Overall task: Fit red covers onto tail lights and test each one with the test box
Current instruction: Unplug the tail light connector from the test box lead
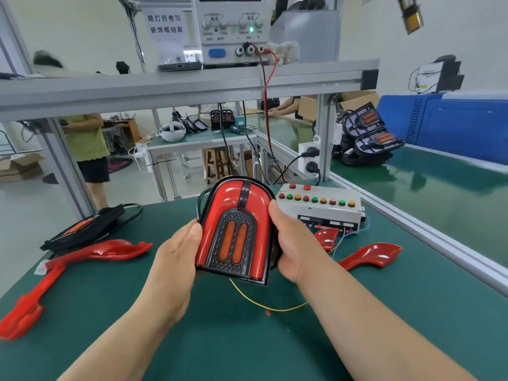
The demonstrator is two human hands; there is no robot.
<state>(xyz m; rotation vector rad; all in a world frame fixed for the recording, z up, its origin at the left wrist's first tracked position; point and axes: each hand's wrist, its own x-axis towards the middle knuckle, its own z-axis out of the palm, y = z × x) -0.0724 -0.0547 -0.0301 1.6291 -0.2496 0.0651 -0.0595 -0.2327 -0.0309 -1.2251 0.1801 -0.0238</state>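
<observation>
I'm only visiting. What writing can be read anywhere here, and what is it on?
"尾灯后壳与 / 装饰框组装": two lines on the white paper sign on the upper shelf.
"电流": on the power supply, above its left knobs.
"电压": above its right knobs.
Small print under the knobs: too blurred to read.
Test box: no readable labels.
Tail light: no writing shows.

Red-covered tail light (233, 232) — upright, mid-air
</observation>
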